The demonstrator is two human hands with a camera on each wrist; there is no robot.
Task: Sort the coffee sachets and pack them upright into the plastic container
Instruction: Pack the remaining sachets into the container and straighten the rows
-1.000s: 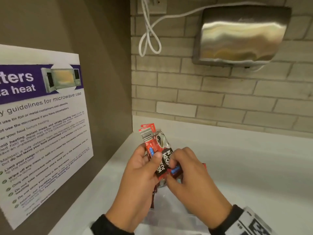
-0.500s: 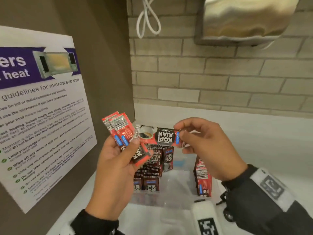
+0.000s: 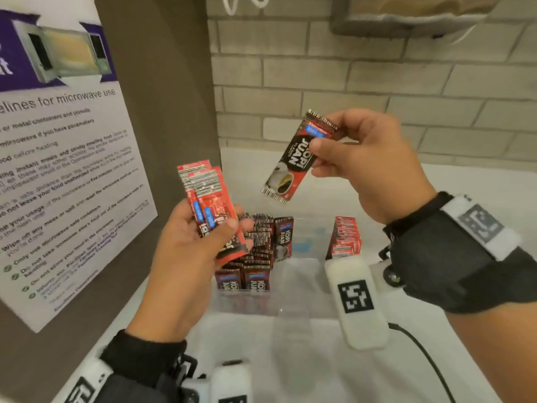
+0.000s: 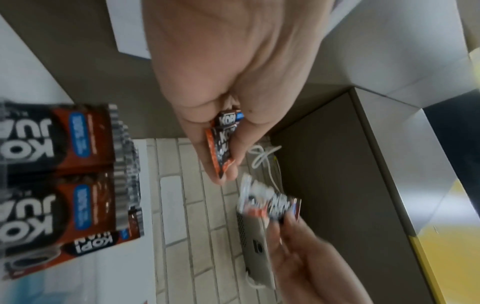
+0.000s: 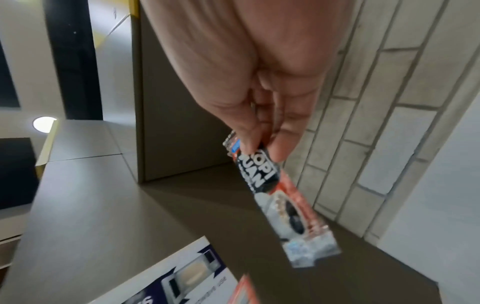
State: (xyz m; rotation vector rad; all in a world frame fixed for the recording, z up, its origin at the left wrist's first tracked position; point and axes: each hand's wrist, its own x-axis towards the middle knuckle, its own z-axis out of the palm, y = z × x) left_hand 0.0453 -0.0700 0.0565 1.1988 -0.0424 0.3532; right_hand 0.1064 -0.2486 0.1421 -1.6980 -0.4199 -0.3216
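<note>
My left hand [image 3: 200, 242] grips a small stack of red and black coffee sachets [image 3: 207, 205] between thumb and fingers, above the left side of the clear plastic container [image 3: 302, 283]. The same stack [image 4: 223, 144] shows in the left wrist view. My right hand [image 3: 360, 161] pinches a single sachet [image 3: 296, 158] by its upper end; it hangs tilted above the container. That sachet [image 5: 278, 197] also fills the right wrist view. Inside the container, sachets stand upright in a packed row at the left [image 3: 255, 257] and another at the right [image 3: 345, 238].
A white counter [image 3: 465, 205] runs under the container, against a grey brick wall [image 3: 377, 82]. A brown side panel with a microwave guidelines poster [image 3: 64, 170] closes off the left. A metal dispenser [image 3: 406, 16] and a white cable [image 3: 244, 4] hang on the wall above.
My right hand has drawn one sachet out of the left hand's stack, carried it up and to the right, and turned it from level to nearly upright. The view has tilted down.
</note>
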